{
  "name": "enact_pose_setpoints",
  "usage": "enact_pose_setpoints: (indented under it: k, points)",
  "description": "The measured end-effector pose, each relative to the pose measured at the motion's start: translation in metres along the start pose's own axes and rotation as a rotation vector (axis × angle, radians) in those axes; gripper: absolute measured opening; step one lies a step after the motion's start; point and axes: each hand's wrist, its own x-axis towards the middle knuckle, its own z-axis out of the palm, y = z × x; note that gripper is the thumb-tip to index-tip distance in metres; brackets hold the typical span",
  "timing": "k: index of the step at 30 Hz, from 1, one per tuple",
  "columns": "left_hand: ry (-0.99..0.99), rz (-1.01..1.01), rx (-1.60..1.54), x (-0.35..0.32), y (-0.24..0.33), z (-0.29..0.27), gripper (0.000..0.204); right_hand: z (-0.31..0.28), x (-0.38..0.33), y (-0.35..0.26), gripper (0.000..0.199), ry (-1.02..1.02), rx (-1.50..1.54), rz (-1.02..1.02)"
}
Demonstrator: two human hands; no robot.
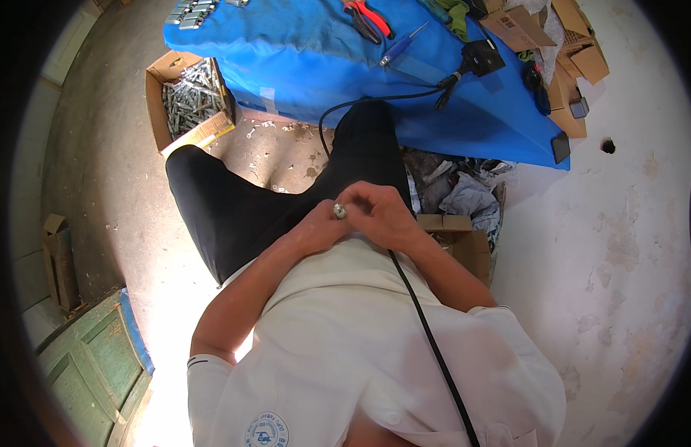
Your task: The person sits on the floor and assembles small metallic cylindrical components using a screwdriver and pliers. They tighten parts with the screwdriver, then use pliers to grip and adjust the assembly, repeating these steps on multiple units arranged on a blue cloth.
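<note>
A bare, dusty concrete floor (114, 171) fills the left of the view, and a pale, stained plaster wall (621, 246) fills the right. Against the top edge stands a desk covered with a bright blue plastic sheet (300, 52). The person sits before it in a white short-sleeved shirt (345, 335) and black trousers (241, 208), knees pointing toward the desk.

At the left foot of the desk, an open brown cardboard box (157, 97) on the floor holds a heap of grey metal parts (189, 97). Flattened and crumpled brown cardboard boxes (561, 45) lie piled at the desk's right end. A worn green wooden panel (92, 365) lies at the lower left, with a small upright cardboard carton (61, 257) above it. Under the desk on the right, crumpled grey rags and paper (464, 194) sit beside another small cardboard box (464, 238).

A thin black cable (427, 328) runs across the shirt, passes under the hands, loops over the trousers and climbs to a black plug block (479, 56) on the blue sheet. Red-handled pliers (371, 18) and a blue-handled screwdriver (401, 46) lie near it on the desk.

Both hands meet over the lap, just above the shirt's hem. The left hand (319, 231) is curled shut, and the right hand (382, 216) is closed over it with bent fingers. Pinched between them, at the fingertips, sits a small round silvery metal part (339, 211); which hand bears most of the grip cannot be told.
</note>
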Motion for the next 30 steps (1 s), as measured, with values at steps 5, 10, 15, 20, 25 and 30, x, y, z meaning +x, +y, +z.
enact_pose_setpoints:
  k: [5, 10, 15, 20, 25, 30]
  points:
    - [-0.027, 0.039, -0.001, 0.002, -0.006, 0.001, 0.023, -0.007, 0.002, 0.003, 0.009, -0.065, -0.064, -0.089]
    - [-0.054, 0.037, 0.033, -0.004, 0.012, 0.001, 0.027, -0.01, 0.005, 0.009, 0.009, -0.106, -0.075, -0.17]
    - [-0.073, -0.007, -0.027, -0.006, 0.019, 0.0, 0.025, -0.01, 0.006, 0.013, 0.009, -0.097, -0.02, -0.184]
    - [-0.076, -0.054, -0.104, -0.005, 0.017, -0.001, 0.022, -0.01, 0.005, 0.01, 0.013, -0.083, 0.057, -0.117]
    - [-0.056, -0.016, -0.158, -0.001, 0.004, -0.001, 0.018, -0.008, 0.0, 0.005, 0.016, -0.059, 0.121, -0.068]
    - [-0.046, 0.019, -0.141, -0.002, 0.006, -0.003, 0.011, -0.007, -0.008, -0.008, 0.024, -0.005, 0.068, -0.022]
